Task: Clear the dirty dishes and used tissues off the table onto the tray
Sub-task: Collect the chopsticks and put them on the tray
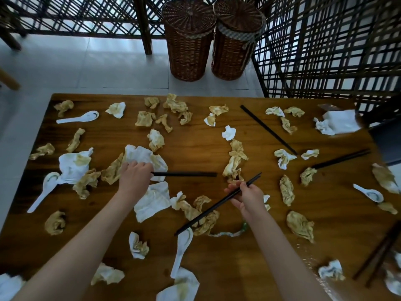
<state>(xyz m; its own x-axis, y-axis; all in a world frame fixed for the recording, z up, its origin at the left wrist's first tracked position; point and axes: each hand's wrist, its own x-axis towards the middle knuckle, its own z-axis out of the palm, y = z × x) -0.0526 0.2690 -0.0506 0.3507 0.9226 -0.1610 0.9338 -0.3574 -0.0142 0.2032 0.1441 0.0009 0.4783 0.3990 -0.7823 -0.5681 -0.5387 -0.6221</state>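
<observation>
Crumpled, stained tissues [152, 198] lie scattered all over the wooden table [217, 268]. My right hand [245, 196] is shut on a pair of black chopsticks [208, 211], held slanted above the table. Fingers of my left hand [134, 174] close on the end of another black chopstick [186, 174] that lies flat, beside a large white tissue [143, 157]. White ceramic spoons lie at the far left [80, 118], the left edge [43, 192], the near middle [182, 248] and the right [368, 193]. More chopsticks lie at the far right [269, 130] [340, 159]. No tray shows.
Two lidded wicker baskets [188, 40] stand on the tiled floor beyond the table. Dark lattice screens [325, 51] run behind and to the right. A white tissue stack [340, 124] sits at the far right corner. Brown chopsticks [377, 257] lie at the near right edge.
</observation>
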